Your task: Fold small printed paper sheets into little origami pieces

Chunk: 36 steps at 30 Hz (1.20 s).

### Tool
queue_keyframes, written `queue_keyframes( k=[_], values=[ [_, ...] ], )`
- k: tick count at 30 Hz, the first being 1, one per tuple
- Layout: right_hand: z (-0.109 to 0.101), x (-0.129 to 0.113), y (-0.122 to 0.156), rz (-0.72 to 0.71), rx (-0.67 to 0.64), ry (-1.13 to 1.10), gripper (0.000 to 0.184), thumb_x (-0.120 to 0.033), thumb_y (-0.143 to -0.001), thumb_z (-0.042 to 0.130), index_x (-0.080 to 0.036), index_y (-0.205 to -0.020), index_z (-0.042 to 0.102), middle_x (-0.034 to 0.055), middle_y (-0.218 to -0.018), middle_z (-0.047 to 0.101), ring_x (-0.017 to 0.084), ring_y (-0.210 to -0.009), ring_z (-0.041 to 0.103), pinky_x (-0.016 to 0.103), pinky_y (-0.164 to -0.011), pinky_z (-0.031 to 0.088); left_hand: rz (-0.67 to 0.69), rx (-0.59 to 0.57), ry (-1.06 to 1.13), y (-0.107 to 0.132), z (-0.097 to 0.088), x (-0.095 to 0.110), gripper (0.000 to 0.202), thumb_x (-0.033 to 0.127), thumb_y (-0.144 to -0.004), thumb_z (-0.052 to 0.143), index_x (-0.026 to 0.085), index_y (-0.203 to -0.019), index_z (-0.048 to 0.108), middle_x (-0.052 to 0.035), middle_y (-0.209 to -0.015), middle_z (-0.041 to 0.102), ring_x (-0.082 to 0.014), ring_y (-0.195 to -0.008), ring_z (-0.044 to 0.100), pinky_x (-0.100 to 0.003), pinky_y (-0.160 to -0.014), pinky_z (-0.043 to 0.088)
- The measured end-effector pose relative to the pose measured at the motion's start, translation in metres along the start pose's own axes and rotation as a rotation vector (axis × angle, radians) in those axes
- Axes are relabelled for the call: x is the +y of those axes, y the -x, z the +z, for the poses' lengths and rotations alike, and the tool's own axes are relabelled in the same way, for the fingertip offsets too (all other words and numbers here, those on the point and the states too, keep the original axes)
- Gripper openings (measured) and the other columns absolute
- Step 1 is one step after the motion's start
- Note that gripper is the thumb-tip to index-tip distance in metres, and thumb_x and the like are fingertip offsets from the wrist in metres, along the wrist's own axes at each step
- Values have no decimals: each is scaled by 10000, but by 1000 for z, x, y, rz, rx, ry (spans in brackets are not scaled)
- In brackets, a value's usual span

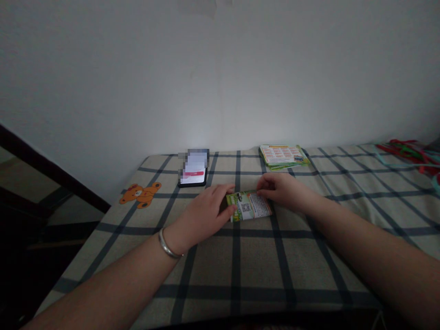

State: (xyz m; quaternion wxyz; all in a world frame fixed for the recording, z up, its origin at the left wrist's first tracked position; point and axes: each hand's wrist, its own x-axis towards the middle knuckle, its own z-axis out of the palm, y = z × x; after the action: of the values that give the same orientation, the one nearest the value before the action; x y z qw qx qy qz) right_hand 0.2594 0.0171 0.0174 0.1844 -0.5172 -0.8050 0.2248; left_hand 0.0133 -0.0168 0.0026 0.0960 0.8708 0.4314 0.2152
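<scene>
A small green and orange printed leaflet (pixel 250 206) with a QR code lies on the checked cloth in front of me. My left hand (pixel 206 213), a silver bangle on its wrist, pinches the leaflet's left end between thumb and fingers. My right hand (pixel 280 189) grips its upper right edge with curled fingers. Both hands rest low on the cloth.
A stack of similar leaflets (pixel 282 156) lies at the back by the wall. A phone (pixel 193 168) with a lit screen lies at back left, near an orange bear print (pixel 140 194). Red and green cords (pixel 410 153) are heaped at far right. The table's left edge (pixel 103 215) drops off.
</scene>
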Motion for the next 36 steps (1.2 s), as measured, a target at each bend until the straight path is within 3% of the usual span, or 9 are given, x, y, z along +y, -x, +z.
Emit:
queue_keyframes(
  k=[5, 13, 19, 24, 32, 36],
  values=[
    [9, -3, 0, -40, 114, -161, 36, -181, -810, 594, -198, -823, 623, -9, -739, 639, 123, -670, 577, 233, -586, 430, -83, 112, 92, -3, 1, -7, 394, 250, -896, 530, 165, -1274, 462, -98, -1220, 606, -222, -1118, 578, -431, -974, 480],
    [20, -6, 0, -35, 174, -410, 69, -233, -801, 629, -195, -805, 572, -29, -651, 597, 107, -571, 546, 219, -502, 413, -226, 132, 280, -8, -2, -10, 258, 253, -900, 511, 194, -1135, 600, -31, -993, 681, -176, -878, 641, -328, -797, 523],
    [26, 0, 0, -90, 215, -375, 105, -265, -801, 640, -208, -870, 585, -16, -704, 636, 112, -594, 569, 229, -516, 429, -265, 145, 413, -9, 4, -16, 236, 235, -865, 548, 215, -1088, 623, -11, -899, 678, -166, -778, 634, -292, -683, 497],
    [28, -2, 1, -158, 190, -343, 272, -286, -803, 651, -209, -1050, 568, -40, -672, 599, 99, -546, 534, 221, -481, 401, -265, 223, 577, -10, 9, -20, 250, 204, -853, 544, 210, -1101, 575, -10, -870, 645, -156, -764, 618, -270, -650, 479],
    [31, -7, 0, -136, 143, -465, 238, -291, -800, 646, -197, -1003, 564, -16, -698, 649, 111, -588, 598, 233, -521, 464, -361, 294, 751, -10, 10, -13, 204, 240, -891, 458, 213, -1073, 546, 3, -761, 547, -120, -575, 520, -204, -449, 409],
    [33, -9, 1, -163, 138, -516, 219, -298, -815, 633, -204, -998, 560, -7, -716, 674, 118, -603, 627, 245, -550, 493, -343, 364, 780, -10, 10, -11, 194, 261, -913, 444, 217, -1079, 534, 4, -774, 533, -119, -597, 519, -208, -474, 434]
  ],
)
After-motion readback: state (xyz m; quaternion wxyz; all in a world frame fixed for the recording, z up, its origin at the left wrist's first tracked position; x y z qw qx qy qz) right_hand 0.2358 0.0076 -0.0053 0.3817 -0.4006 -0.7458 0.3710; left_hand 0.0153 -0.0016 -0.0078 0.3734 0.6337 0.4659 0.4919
